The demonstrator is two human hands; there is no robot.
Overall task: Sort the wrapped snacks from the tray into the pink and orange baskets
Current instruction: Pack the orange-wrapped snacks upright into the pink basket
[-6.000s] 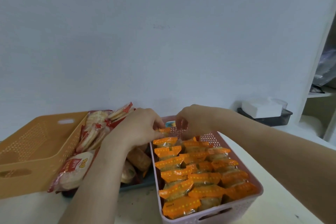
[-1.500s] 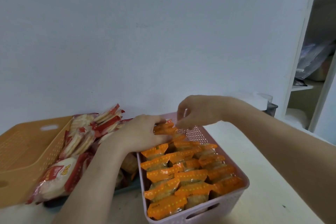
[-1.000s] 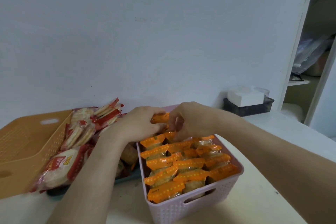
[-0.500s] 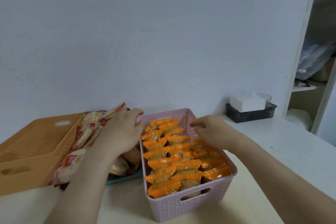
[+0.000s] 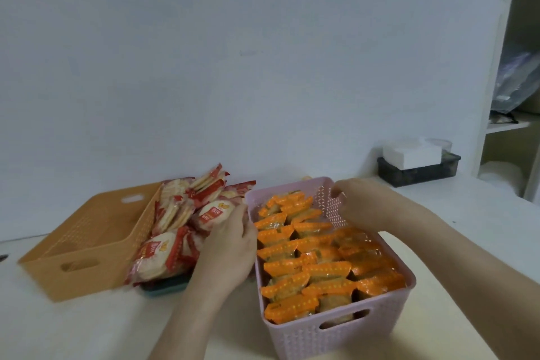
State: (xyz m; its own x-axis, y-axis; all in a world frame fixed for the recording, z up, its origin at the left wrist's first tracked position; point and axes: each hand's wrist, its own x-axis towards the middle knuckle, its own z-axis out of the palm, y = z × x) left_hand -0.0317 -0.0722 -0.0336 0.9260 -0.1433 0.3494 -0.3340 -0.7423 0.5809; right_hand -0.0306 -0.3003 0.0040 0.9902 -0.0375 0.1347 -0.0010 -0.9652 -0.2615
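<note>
While left hand (image 5: 228, 245) grips red packet (image 5: 213, 215), right hand (image 5: 368, 207) over pink basket (image 5: 336, 340); grip unclear

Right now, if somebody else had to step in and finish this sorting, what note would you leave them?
Left hand: lies on the red-and-white packs heaped on the tray; whether it grips one is unclear.
Right hand: at the far right wall of the pink basket, fingers curled; no snack seen in it.
Done: the orange-wrapped snacks fill the pink basket in rows.
Left: the orange basket, left of the tray, shows no packs inside; the red-and-white packs likely go there.
</note>
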